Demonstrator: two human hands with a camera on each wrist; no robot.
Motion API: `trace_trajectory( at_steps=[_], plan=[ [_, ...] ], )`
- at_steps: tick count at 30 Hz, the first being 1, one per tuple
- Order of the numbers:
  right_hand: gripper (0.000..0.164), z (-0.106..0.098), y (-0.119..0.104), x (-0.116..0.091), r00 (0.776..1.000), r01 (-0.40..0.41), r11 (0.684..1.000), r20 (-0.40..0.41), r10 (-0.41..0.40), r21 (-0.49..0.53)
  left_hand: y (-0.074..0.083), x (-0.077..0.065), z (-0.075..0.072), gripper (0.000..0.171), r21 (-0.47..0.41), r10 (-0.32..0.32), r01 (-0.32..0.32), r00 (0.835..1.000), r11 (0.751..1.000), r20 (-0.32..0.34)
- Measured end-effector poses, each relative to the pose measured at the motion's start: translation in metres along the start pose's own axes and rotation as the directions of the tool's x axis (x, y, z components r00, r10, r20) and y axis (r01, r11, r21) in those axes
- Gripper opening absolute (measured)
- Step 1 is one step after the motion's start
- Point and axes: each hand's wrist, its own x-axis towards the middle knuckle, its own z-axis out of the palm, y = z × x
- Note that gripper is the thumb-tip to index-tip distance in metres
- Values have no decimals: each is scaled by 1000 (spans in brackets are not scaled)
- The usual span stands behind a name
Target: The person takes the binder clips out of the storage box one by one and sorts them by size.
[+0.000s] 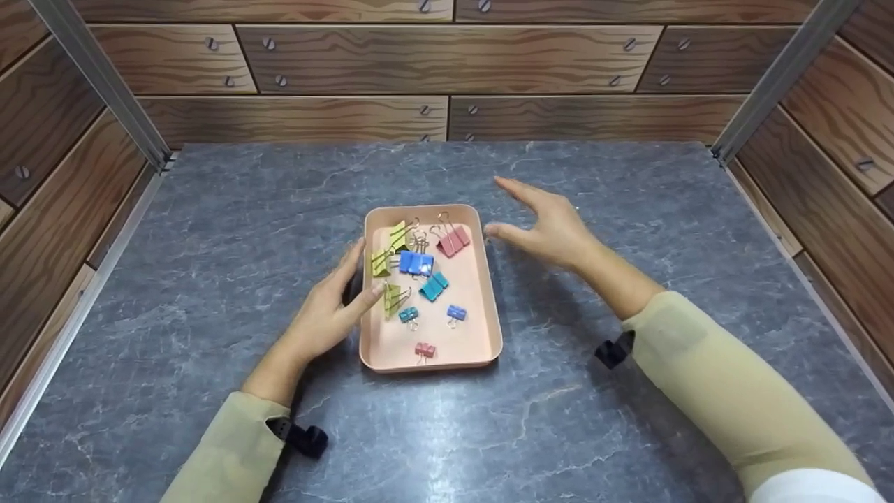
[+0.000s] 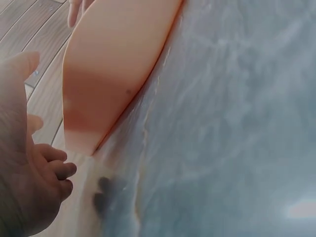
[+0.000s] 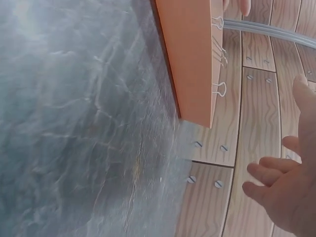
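A shallow pale-pink tray (image 1: 464, 300) sits mid-table, holding several binder clips. Large ones lie toward its far end: a pink binder clip (image 1: 453, 241), a blue binder clip (image 1: 416, 263) and yellow-green binder clips (image 1: 392, 299) along the left side. A teal binder clip (image 1: 434, 287) is near the middle. Small teal (image 1: 408, 315), blue (image 1: 456, 313) and pink (image 1: 424, 350) clips lie nearer. My left hand (image 1: 328, 314) is at the tray's left side, its thumb reaching over the rim, fingers loosely extended. Spread and holding nothing, my right hand (image 1: 552, 227) hovers right of the tray.
Grey marbled tabletop (image 1: 447, 433) surrounds the tray. Wood-patterned panels (image 1: 447, 59) stand behind and at both sides, with metal corner posts (image 1: 105, 84) at the back. Each wrist wears a small black camera (image 1: 614, 351).
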Motion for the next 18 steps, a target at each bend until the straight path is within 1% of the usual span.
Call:
trace_trajectory(
  at_steps=[3,6,9,13,18],
  plan=[
    [81,3,2,11,1000,7,996,-15,-6,84,-5,0,2,84,-42,-7,8,1000,999,5],
    [74,7,3,21,1000,7,987,-23,-4,158,-10,0,3,83,-56,1,0,1000,998,15],
    [67,11,5,32,1000,11,967,-20,-6,253,-13,0,3,82,-51,16,-15,999,999,28],
    [61,17,8,45,1000,20,936,-1,-21,353,-15,-1,4,80,-38,39,-37,998,999,55],
    [55,24,12,58,999,16,909,25,-29,415,-18,0,4,81,-13,64,-63,994,998,86]
  ],
)
